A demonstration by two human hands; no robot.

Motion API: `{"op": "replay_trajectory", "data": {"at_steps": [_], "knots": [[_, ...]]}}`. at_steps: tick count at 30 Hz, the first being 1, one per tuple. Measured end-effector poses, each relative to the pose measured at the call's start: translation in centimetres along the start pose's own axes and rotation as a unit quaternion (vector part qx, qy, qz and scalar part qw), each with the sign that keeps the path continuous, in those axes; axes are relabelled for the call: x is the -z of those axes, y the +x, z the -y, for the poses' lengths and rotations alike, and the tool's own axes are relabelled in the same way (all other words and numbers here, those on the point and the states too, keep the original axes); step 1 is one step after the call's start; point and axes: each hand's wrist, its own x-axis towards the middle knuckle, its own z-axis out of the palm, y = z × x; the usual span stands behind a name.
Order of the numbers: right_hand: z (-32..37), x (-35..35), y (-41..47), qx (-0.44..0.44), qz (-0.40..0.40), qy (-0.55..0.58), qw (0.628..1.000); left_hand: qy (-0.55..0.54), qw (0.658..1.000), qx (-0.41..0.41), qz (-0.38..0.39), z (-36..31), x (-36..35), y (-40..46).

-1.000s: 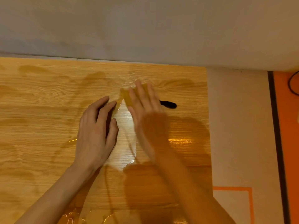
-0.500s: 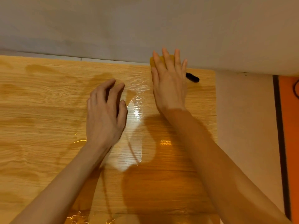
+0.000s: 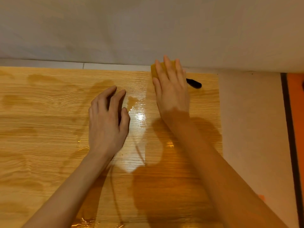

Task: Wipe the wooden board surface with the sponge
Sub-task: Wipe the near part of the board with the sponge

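Note:
A light wooden board [image 3: 49, 137] fills the lower left and middle of the view, wet and shiny in places. At its far edge lies a yellow sponge [image 3: 155, 71], mostly hidden under my right hand [image 3: 171, 89], which presses on it with straight fingers. My left hand [image 3: 107, 122] rests flat on the board near the middle, fingers slightly bent and holding nothing. A glossy wet streak [image 3: 139, 116] shows between the two hands.
A small black object [image 3: 195, 83] lies on the board just right of my right hand. A pale wall [image 3: 148, 30] rises behind the board's far edge. Beige floor [image 3: 251, 129] and an orange strip [image 3: 297, 120] lie to the right.
My right hand has pushed the sponge away from me, from the board's middle to its far edge by the wall. My left hand has stayed in place.

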Motion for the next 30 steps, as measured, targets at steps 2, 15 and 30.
{"op": "replay_trajectory", "data": {"at_steps": [2,15,30], "knots": [[-0.7,0.1,-5.1,0.020,-0.006,-0.016,1.000,-0.002,1.000,-0.001,0.000,0.1,0.0,0.0],[-4.6,2.1,-6.3,-0.047,-0.025,-0.013,0.998,-0.011,1.000,-0.006,0.000,0.1,0.0,-0.1],[-5.9,2.6,-4.3,-0.040,-0.061,0.002,0.997,0.001,1.000,-0.019,-0.003,0.1,-0.1,0.0]]}}
